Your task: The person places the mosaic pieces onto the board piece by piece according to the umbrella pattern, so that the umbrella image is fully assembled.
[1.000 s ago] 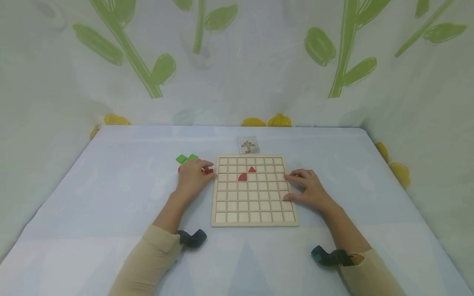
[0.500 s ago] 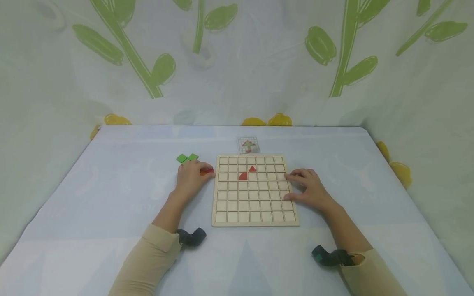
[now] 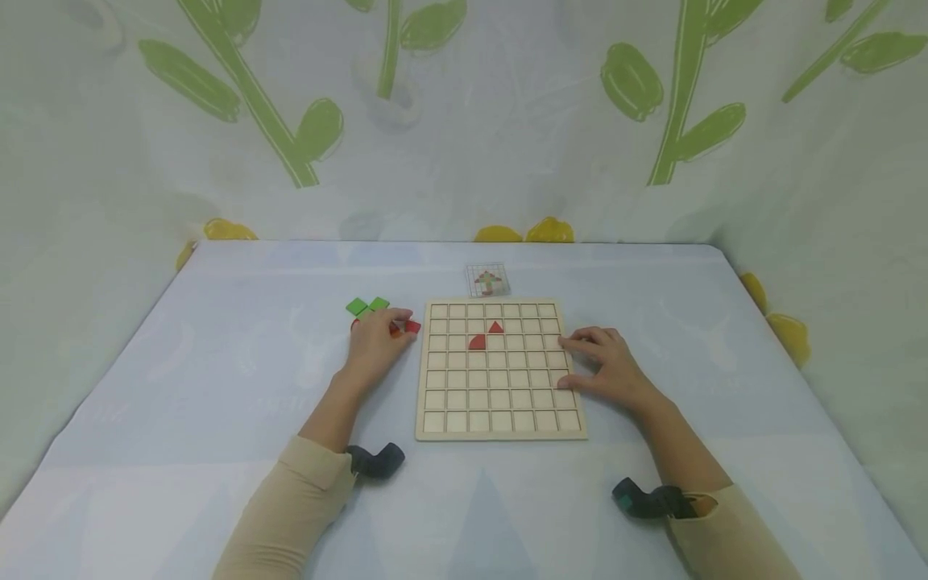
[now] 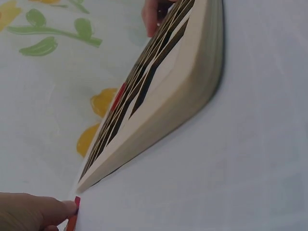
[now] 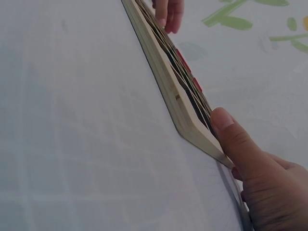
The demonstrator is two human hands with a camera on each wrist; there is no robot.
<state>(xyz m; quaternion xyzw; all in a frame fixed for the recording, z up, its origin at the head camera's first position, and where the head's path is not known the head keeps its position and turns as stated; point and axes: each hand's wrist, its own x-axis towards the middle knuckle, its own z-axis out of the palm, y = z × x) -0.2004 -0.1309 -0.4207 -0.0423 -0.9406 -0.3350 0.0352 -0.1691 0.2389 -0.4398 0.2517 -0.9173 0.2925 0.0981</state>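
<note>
Grid board (image 3: 496,400) at centre of frame, flat on pale tabletop (image 3: 217,379). Right hand (image 3: 607,370), fingers loosely spread, touches board's right edge, presumably steadying it. Left hand (image 3: 372,342), left of board, pinches red tile (image 3: 412,326); precise hold likely suits small piece. Whitish backdrop (image 3: 507,153), leaf print, across top of frame.

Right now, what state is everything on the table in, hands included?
Board: flat, mostly unfilled
Red triangle: in a cell
Red quarter-circle: in a cell
Green tiles: off the board
Card: picture up
Left hand: at a red piece, grip unclear
Right hand: touching the board's edge
</note>
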